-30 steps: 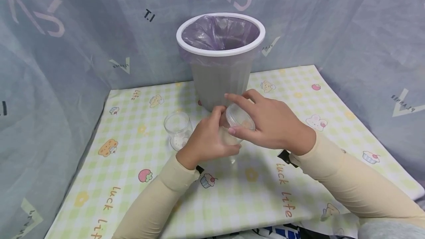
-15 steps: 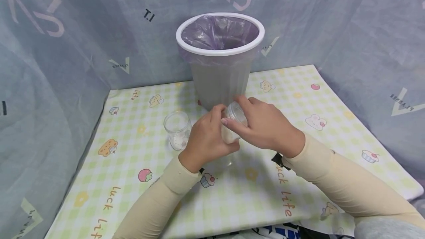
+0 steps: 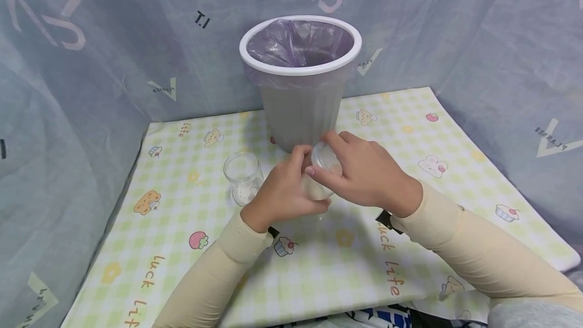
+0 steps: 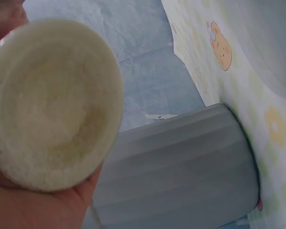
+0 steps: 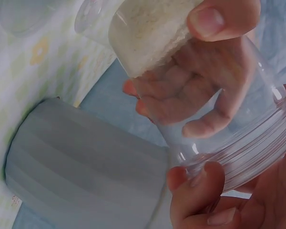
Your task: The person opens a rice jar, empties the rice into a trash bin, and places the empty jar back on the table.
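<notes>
My left hand grips the body of a clear jar, raised above the table and tilted. White grains that look like rice lie at its lower end in the right wrist view, with the rest of the jar clear. My right hand holds the clear ridged screw lid with curled fingers and thumb. The lid sits on the jar's mouth; how tightly I cannot tell. The left wrist view faces the jar's round base, whitish from the grains inside.
A second clear jar stands left of my hands on the checked tablecloth. Behind the hands is a grey bin with a white rim and purple liner. A blue-grey cloth hangs behind and at the sides.
My right hand's spread fingers have drawn in around the lid. The jar tilted a little between frames, while my left hand kept its hold.
</notes>
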